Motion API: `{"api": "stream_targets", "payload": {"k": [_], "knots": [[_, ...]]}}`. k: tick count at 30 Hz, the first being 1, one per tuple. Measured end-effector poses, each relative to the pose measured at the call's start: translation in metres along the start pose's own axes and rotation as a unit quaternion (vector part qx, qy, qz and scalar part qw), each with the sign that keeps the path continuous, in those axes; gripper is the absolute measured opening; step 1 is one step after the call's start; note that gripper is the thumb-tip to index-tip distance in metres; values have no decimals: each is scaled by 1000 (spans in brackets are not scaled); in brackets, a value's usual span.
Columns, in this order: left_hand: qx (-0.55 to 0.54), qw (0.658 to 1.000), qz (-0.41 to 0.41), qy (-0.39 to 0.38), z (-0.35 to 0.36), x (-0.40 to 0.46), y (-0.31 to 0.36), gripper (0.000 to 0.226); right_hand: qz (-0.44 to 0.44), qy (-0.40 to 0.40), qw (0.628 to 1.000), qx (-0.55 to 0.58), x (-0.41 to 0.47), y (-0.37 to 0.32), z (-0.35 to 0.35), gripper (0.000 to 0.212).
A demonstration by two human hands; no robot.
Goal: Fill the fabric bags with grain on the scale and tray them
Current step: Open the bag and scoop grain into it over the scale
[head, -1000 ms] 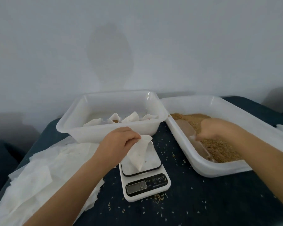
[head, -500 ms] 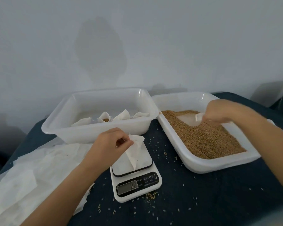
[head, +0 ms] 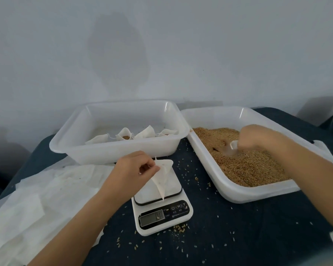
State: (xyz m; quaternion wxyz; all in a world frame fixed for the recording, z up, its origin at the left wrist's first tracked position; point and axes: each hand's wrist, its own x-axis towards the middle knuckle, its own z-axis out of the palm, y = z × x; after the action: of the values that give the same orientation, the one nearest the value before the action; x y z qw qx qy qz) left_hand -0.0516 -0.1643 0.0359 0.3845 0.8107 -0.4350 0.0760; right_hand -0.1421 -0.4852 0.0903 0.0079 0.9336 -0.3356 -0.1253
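My left hand point(head: 134, 169) pinches the rim of an empty white fabric bag point(head: 162, 177) that hangs over the platform of the white kitchen scale point(head: 161, 210). My right hand point(head: 258, 140) grips a clear plastic scoop point(head: 232, 147) dug into the brown grain point(head: 246, 162) inside the right plastic tray point(head: 236, 192). Most of the scoop is buried or hidden by my fingers. The left plastic tray point(head: 112, 150) behind the scale holds several filled bags point(head: 126, 134).
A pile of flat white fabric bags point(head: 37, 204) lies at the left on the dark blue cloth point(head: 238, 237). Loose grains are scattered around the scale. A pale wall rises just behind both trays.
My right hand dropped from above the grain and pushed the scoop down into it. My left hand kept its pinch on the bag over the scale.
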Motion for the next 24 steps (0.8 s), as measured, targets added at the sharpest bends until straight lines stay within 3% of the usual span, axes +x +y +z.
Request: {"api": "stream_targets", "payload": {"k": [5,12,24], "knots": [[-12,1000,-17,16,-4,-3,-5,12,-33,32,991,123,23,1,50,44],[-16,999,-14,29,-4,-1,-6,12,-39,103,965,239,31,1,49,41],[19,999,-32,0,-25,8,-13,9,-125,131,941,286,-3,16,6,43]]}}
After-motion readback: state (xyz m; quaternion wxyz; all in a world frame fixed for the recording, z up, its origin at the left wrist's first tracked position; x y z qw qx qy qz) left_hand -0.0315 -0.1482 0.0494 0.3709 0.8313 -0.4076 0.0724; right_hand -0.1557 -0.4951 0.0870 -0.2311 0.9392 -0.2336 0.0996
